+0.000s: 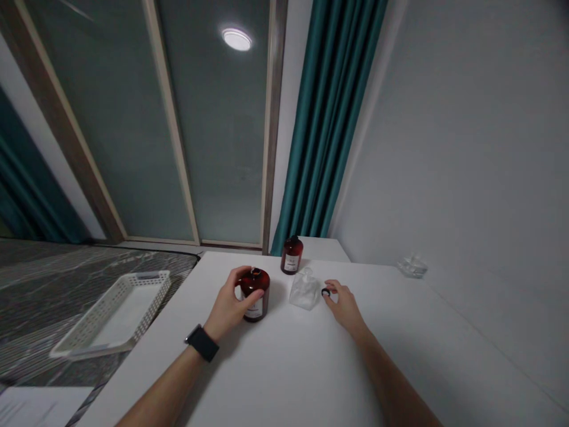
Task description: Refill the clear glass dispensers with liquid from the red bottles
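Observation:
My left hand [230, 305] is wrapped round a dark red bottle [255, 295] that stands on the white table [288, 367]. A black watch sits on that wrist. My right hand [343, 305] rests on the table and pinches a small black cap [326, 292] between thumb and fingers. Between the two hands lies a clear plastic bag [304, 289]. A second dark red bottle [291, 255] with a white label stands farther back, untouched.
A white perforated basket [116, 311] hangs over the table's left edge above a dark marble floor. A small clear glass object [412, 266] sits at the far right by the wall. Teal curtains and glass panels stand behind.

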### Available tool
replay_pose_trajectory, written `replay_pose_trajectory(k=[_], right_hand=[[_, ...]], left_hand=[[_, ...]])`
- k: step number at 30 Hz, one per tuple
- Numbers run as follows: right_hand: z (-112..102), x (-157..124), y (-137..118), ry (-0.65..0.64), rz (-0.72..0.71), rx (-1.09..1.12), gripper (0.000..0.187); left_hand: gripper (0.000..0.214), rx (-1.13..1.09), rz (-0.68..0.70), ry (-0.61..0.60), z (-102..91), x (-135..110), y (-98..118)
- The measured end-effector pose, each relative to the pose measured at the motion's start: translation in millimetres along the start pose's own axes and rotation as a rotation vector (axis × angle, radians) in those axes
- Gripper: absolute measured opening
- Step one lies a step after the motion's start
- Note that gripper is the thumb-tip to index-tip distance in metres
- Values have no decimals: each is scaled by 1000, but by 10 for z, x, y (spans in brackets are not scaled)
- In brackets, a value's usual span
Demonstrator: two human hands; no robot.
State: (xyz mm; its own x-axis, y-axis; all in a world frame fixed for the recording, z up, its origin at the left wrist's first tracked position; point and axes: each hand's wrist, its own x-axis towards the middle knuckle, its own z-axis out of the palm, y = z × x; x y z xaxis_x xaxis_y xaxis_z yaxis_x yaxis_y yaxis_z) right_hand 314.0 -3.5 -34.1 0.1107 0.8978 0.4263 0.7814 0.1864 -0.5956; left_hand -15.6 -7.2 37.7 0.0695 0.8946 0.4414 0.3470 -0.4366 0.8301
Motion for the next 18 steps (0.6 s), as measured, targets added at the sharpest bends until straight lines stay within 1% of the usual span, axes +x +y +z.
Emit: replay_pose_trajectory(k=[4, 7, 10, 12, 15, 18], right_hand=[[8, -5, 7, -19, 10, -48, 34], [9, -28, -51, -18, 17, -75, 41], [9, -72, -190, -2, 3, -88, 54], [7, -106, -317, -1, -44, -68, 61], [8, -142, -508, -5, -133, -8, 66], [32, -139, -642, -21, -160, 12, 74]], left_hand=[[49, 3, 4, -7, 3, -4, -15], [46, 4, 24, -1, 9, -4, -13], [46, 2, 36, 17, 18, -1, -14], [45, -1, 46, 32, 22, -1, -19], [43, 24, 84, 61, 24, -6, -29], [43, 89, 113, 85, 20, -12, -30]])
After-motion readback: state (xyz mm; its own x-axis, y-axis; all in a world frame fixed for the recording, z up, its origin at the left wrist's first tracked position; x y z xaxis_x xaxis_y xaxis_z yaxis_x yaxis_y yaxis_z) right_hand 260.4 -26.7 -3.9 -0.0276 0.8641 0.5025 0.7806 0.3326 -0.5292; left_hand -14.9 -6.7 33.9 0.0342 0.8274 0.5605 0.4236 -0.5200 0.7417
